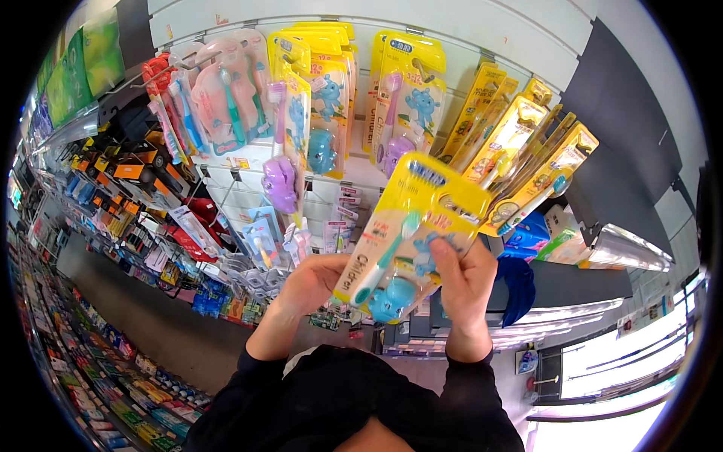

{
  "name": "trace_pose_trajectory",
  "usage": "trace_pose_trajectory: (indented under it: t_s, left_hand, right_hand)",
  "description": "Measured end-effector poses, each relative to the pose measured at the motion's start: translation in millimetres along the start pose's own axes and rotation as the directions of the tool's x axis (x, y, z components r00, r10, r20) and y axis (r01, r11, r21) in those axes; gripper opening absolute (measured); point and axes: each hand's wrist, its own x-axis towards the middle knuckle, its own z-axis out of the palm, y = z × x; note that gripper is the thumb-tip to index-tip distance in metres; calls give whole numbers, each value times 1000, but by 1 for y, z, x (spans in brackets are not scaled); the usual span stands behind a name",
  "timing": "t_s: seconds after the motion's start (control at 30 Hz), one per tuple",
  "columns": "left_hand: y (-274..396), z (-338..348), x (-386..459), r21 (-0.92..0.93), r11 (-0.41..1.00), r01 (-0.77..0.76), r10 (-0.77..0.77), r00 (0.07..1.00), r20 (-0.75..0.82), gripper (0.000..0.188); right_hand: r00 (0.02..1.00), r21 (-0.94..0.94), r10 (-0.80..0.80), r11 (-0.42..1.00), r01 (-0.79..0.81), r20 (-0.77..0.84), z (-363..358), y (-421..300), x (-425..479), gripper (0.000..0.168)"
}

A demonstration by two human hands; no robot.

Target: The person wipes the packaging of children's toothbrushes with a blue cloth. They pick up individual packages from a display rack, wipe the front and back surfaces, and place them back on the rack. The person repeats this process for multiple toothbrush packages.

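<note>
A yellow-topped blister pack (415, 240) is held up in front of my chest, tilted to the right. Inside it are a green-and-white children's toothbrush (385, 260) and a blue animal-shaped piece (391, 299). My right hand (466, 279) grips the pack's right side, thumb across its front. At the lower left edge is my left hand (316, 285), its fingers partly hidden behind the pack. Similar packs with purple animal pieces hang just beyond, one (287, 124) to the left and another (412, 96) above.
Metal hooks stick out from a white slatwall panel (361, 11). Pink toothbrush packs (229, 96) hang at left, narrow yellow toothbrush packs (545, 175) at right. Below right is a dark shelf (570, 285); shelves of goods (113, 373) line the aisle floor (135, 316) at lower left.
</note>
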Motion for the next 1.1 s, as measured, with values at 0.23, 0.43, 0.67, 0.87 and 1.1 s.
trace_pose_trajectory:
  t_s: [0.23, 0.43, 0.67, 0.87, 1.1]
  left_hand:
    - [28, 49, 35, 306, 831, -464, 527, 832, -172, 23]
    - [36, 49, 54, 399, 823, -404, 509, 837, -203, 26]
    - [15, 25, 87, 404, 811, -423, 540, 807, -239, 24]
    - [-2, 7, 91, 601, 758, -254, 539, 763, -357, 31]
    - [-14, -26, -7, 965, 163, -205, 716, 697, 27, 35]
  right_hand:
    - [985, 248, -129, 956, 155, -117, 29, -33, 47, 22]
    - [996, 302, 7, 953, 20, -88, 29, -19, 60, 14]
    - [973, 76, -111, 989, 129, -204, 37, 14, 75, 17]
    - [894, -97, -204, 979, 180, -398, 49, 28, 66, 40]
    - [774, -501, -631, 686, 528, -49, 69, 23, 15, 58]
